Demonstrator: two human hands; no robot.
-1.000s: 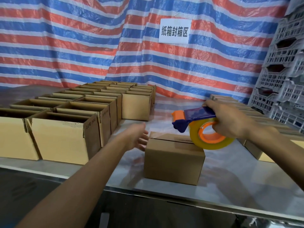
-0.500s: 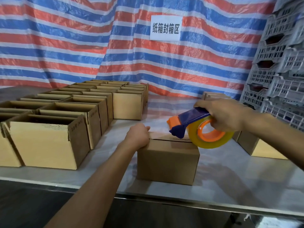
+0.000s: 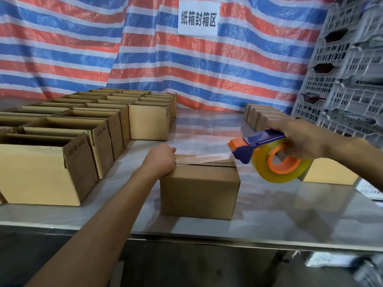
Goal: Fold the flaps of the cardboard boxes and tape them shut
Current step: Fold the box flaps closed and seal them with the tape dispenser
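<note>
A small closed cardboard box (image 3: 200, 193) stands near the front edge of the steel table (image 3: 269, 214). My left hand (image 3: 160, 160) rests curled on the box's top left corner, over the start of the seam. A strip of clear tape (image 3: 207, 158) runs from under that hand along the top seam to the right. My right hand (image 3: 302, 139) grips a tape dispenser (image 3: 269, 156), blue and orange with a clear roll, held just past the box's right edge.
Rows of open cardboard boxes (image 3: 47, 162) fill the table's left side. More boxes (image 3: 329, 172) line the right. Grey plastic crates (image 3: 348, 69) are stacked at the far right. A striped tarp with a white sign (image 3: 199, 17) hangs behind.
My left hand came down onto the box's left corner. My right hand pulled the dispenser to the right across the box, drawing tape out along the seam.
</note>
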